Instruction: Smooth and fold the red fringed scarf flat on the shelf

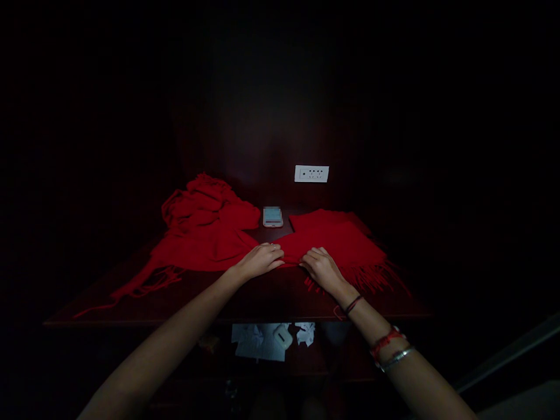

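A red fringed scarf (pixel 336 240) lies across the dark tabletop, flat on the right and heaped up at the back left. My left hand (pixel 261 258) grips a narrow, gathered stretch of it near the middle, with the fingers bent over the cloth. Just to the right, my right hand (pixel 321 267) pinches the same stretch, its fingertips curled into the fabric. Between the two hands the cloth runs in small folds. Fringe hangs loose at the scarf's right front and lower left. The thumbs and cloth edges under the fingers are partly hidden.
A phone (pixel 273 216) with a lit screen is behind the scarf. On the back wall sits a white power socket (pixel 311 174). Below the front edge of the dark table (pixel 245 297), a shelf holds papers (pixel 258 347) and a small white case (pixel 283 337). The surroundings are very dark.
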{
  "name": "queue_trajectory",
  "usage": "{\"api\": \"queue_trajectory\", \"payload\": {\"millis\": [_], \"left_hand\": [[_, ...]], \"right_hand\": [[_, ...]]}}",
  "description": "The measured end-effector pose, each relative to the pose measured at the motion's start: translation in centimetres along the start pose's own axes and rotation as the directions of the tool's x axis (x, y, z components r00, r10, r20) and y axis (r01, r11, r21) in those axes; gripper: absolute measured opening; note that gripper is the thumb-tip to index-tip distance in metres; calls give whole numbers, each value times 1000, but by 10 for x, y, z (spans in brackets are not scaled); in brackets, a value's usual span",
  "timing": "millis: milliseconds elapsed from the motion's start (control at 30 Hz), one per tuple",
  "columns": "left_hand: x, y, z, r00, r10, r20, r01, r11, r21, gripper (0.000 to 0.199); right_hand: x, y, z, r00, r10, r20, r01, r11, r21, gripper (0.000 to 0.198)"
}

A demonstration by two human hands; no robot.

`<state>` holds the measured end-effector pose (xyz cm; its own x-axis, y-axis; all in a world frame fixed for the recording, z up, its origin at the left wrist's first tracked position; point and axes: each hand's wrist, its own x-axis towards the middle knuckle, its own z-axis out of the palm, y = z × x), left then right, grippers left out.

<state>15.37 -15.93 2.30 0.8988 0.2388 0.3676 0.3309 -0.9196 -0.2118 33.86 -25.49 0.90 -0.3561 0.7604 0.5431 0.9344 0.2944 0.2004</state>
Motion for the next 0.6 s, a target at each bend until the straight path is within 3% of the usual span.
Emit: {"api": "queue_trajectory", "payload": {"millis": [133,400,600], "left_hand": [[2,2,-1,999,14,36,-13,1000,-21,18],[2,6,-4,1000,10,2,-10,999,-44,19],[-1,-5,-9,999,6,33,-5,999,-39,21]], "right_hand": [[0,0,0,1000,2,22,-2,1000,-4,17],[5,-7,-1,1000,-16,18,16,999,28,17],[4,-6,-2,1000,11,19,-11,1000,6,17]]}}
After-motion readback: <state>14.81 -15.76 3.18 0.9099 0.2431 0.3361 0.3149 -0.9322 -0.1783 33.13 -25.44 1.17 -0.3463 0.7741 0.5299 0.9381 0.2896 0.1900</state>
